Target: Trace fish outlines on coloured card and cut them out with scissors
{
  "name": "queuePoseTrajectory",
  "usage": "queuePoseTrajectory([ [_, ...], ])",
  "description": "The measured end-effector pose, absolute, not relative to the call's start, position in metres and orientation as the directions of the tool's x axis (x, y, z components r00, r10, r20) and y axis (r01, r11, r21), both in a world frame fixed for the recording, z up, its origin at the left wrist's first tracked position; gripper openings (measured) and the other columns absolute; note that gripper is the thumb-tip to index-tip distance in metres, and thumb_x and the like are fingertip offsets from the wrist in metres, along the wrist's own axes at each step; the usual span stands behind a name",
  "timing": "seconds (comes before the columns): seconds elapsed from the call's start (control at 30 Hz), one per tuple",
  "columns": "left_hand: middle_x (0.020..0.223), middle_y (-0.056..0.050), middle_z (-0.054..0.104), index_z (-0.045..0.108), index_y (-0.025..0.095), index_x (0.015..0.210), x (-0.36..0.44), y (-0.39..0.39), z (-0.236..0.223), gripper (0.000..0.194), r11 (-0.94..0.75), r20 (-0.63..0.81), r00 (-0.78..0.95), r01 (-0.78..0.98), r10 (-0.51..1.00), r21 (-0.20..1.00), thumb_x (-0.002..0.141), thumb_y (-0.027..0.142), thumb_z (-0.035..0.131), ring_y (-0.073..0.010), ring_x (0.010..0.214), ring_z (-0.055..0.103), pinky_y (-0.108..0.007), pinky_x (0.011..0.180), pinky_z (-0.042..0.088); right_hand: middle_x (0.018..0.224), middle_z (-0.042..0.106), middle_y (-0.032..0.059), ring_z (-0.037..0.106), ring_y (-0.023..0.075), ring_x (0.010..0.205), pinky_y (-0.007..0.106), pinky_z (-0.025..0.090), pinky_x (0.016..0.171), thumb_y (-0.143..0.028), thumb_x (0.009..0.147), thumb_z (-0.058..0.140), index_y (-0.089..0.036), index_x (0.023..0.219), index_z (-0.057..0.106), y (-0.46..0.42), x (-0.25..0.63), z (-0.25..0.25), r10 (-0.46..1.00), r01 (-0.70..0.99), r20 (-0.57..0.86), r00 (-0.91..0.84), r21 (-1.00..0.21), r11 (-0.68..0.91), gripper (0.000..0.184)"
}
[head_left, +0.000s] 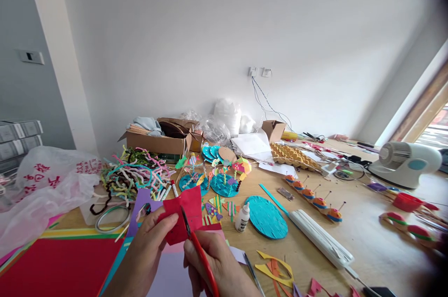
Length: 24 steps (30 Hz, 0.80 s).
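Between the fingers of my left hand [149, 243] is a piece of red paper [191, 201], raised above the table. My right hand [213, 255] grips red-handled scissors [202, 259]. Their dark blades lie against the paper near its middle; I cannot tell how far they cut in. Beneath my hands lies a pale purple sheet [170, 269]. Just past the paper sit several striped paper fish [229, 210] and a white glue bottle [242, 217]. A purple paper scrap [140, 208] is close to my left hand.
A red paper stack [59, 264] covers the left front. Fuzzy pipe cleaners [136, 171] pile before a cardboard box [157, 143]. To the right are a blue disc [268, 217], a white power strip [320, 238], egg-carton caterpillars [315, 199] and a white fan [408, 164].
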<state>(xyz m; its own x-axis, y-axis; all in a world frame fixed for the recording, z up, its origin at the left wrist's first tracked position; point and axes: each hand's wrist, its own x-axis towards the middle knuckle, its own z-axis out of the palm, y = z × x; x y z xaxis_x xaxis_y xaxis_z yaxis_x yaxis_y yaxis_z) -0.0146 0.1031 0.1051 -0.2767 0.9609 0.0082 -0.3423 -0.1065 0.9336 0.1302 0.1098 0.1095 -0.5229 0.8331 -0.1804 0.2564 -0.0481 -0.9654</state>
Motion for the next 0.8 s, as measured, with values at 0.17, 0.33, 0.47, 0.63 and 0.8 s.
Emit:
queuePoseTrajectory([
  [0.17,0.081,-0.002,0.069,0.069,0.019,0.083,-0.018,0.103,0.102,0.023,-0.105,-0.028,-0.314,-0.399,0.949,0.911,0.065,0.032,0.074,-0.0240,0.079,0.064,-0.032,0.068,0.051,0.045,0.048,-0.0048,0.043,0.0067,0.038,0.015,0.029,0.037,-0.039,0.087,0.044,-0.016,0.070,0.053,0.110,0.131,0.112,0.826,0.261,-0.196,-0.528,-0.963,-0.061,0.030],
  [0.33,0.090,-0.004,0.070,0.070,0.018,0.081,-0.019,0.104,0.100,0.021,-0.111,-0.010,-0.300,-0.382,0.954,0.918,0.065,0.031,0.073,-0.0258,0.086,0.063,-0.032,0.071,0.051,0.045,0.049,-0.0047,0.043,0.0067,0.038,0.015,0.029,0.037,-0.040,0.086,0.045,-0.016,0.068,0.053,0.108,0.129,0.117,0.819,0.278,-0.234,-0.524,-0.956,-0.094,0.030],
  [0.47,0.081,-0.005,0.069,0.069,0.017,0.078,-0.015,0.102,0.104,0.021,-0.101,0.015,-0.224,-0.377,0.974,0.921,0.064,0.031,0.074,-0.0256,0.079,0.063,-0.034,0.068,0.051,0.044,0.048,-0.0051,0.042,0.0067,0.038,0.016,0.029,0.037,-0.048,0.085,0.046,-0.016,0.069,0.052,0.109,0.129,0.113,0.818,0.247,-0.207,-0.537,-0.966,-0.082,0.037],
  [0.63,0.063,-0.001,0.062,0.066,0.017,0.067,-0.008,0.098,0.110,0.017,-0.092,0.012,-0.204,-0.386,0.979,0.918,0.062,0.032,0.074,-0.0194,0.061,0.058,-0.031,0.060,0.050,0.044,0.048,-0.0049,0.041,0.0064,0.037,0.016,0.028,0.037,-0.056,0.085,0.046,-0.015,0.069,0.053,0.111,0.130,0.103,0.826,0.215,-0.170,-0.537,-0.975,-0.060,0.045],
  [0.8,0.064,0.000,0.061,0.064,0.018,0.066,-0.008,0.098,0.108,0.017,-0.085,0.004,-0.191,-0.418,0.982,0.904,0.063,0.032,0.074,-0.0168,0.058,0.055,-0.030,0.059,0.049,0.044,0.048,-0.0047,0.041,0.0061,0.036,0.016,0.027,0.035,-0.061,0.083,0.045,-0.015,0.069,0.052,0.112,0.129,0.099,0.833,0.233,-0.194,-0.519,-0.969,-0.080,0.048],
])
